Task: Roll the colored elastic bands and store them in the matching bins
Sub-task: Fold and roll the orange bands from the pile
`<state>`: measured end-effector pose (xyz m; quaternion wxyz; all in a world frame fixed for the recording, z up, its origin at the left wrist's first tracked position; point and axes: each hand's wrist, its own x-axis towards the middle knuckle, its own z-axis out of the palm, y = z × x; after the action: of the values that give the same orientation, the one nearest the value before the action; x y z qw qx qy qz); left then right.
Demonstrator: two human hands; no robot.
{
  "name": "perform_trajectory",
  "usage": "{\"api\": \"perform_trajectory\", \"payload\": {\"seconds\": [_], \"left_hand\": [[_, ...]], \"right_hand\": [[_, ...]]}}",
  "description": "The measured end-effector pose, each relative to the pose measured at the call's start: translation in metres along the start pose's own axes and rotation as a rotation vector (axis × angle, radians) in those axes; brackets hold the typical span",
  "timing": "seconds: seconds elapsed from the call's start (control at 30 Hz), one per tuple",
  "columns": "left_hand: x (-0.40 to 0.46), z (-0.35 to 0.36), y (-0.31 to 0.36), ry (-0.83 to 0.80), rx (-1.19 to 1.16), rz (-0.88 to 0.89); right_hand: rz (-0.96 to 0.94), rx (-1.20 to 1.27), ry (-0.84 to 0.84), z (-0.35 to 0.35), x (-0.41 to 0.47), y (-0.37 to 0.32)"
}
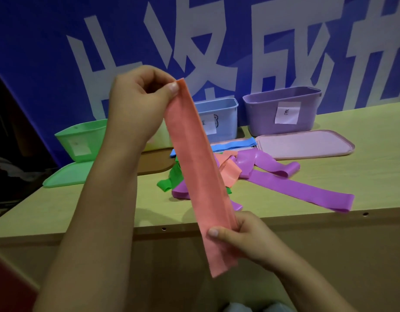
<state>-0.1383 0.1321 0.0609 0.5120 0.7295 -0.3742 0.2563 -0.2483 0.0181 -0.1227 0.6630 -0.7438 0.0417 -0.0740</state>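
Note:
A long orange elastic band point(195, 167) hangs stretched flat in the air in front of the table. My left hand point(138, 97) pinches its top end between thumb and fingers. My right hand point(242, 237) grips it near the lower end, and a short tail hangs below. Behind it on the table lie a purple band point(296, 188), a green band point(166, 182), a blue band point(235, 145) and another orange band point(230, 171) in a loose pile. A green bin point(82, 140), a blue bin point(217, 118) and a purple bin point(282, 111) stand at the back.
A green lid point(66, 174), a brown lid point(154, 161) and a pink lid point(305, 144) lie flat before the bins. The wooden table's front edge point(284, 218) runs just behind my right hand. A blue banner with white characters stands behind the bins.

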Motion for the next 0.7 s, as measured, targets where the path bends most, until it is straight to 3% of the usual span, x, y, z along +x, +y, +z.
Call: {"api": "perform_trajectory", "payload": {"seconds": [0.17,0.4,0.57,0.7], "left_hand": [[0.0,-0.01,0.001,-0.121,-0.008,-0.025],[0.011,-0.02,0.025,-0.231,-0.008,0.106],[0.016,-0.021,0.029,-0.251,-0.005,0.11],[0.018,-0.025,0.034,-0.26,-0.021,0.119]], "right_hand": [[0.01,0.169,-0.138,-0.009,-0.006,0.014],[0.167,0.621,-0.035,-0.008,-0.001,0.023],[0.136,0.574,-0.067,-0.01,0.001,0.017],[-0.033,0.267,-0.041,-0.014,0.001,0.015]]}}
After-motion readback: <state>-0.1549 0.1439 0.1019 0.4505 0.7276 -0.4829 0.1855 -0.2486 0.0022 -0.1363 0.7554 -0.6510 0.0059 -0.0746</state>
